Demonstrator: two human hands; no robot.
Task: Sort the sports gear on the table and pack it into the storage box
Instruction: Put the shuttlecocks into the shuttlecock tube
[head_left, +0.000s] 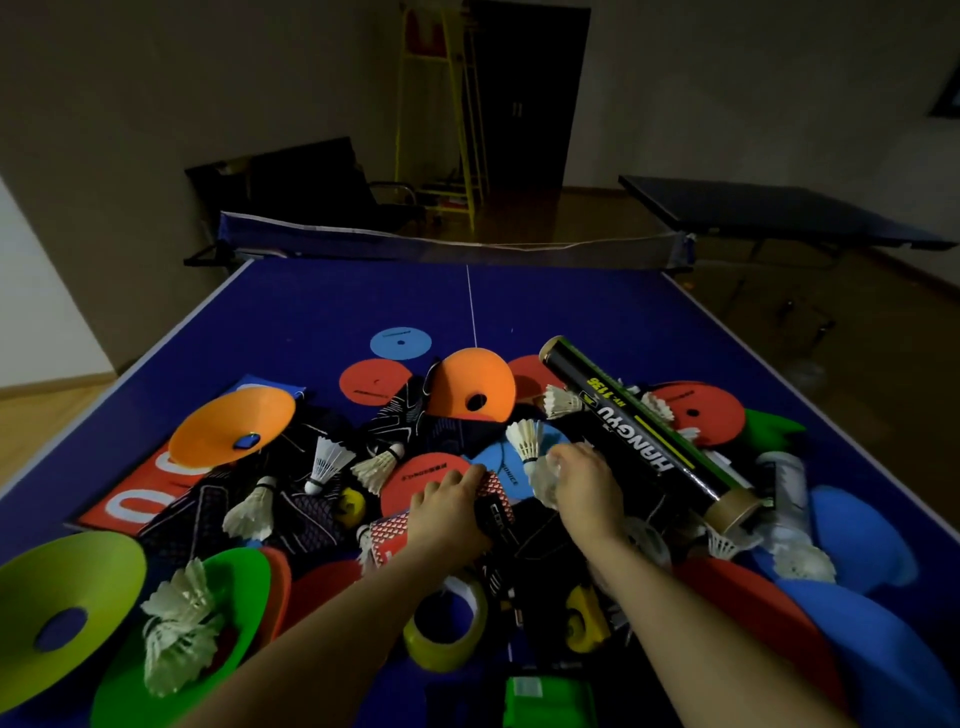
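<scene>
Head view: sports gear heaped on the blue worktop (311, 322). Left hand (447, 512), its grip closed round a red-patterned black glove (491, 499) at the pile's centre. Right hand (584, 483), its grip closed on white shuttlecocks (530, 444) just beside the black shuttlecock tube (644, 431), which lies tilted across the heap. Orange cones (475, 384), flat discs (400, 343) and loose shuttlecocks surround both hands.

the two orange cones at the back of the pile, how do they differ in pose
The left orange cone lies tipped with its hollow inside facing the camera; the right orange cone shows its domed outside. The left one sits over a red mat, the right one leans on dark gloves beside the black shuttlecock tube. Both are orange with a centre hole.
</scene>
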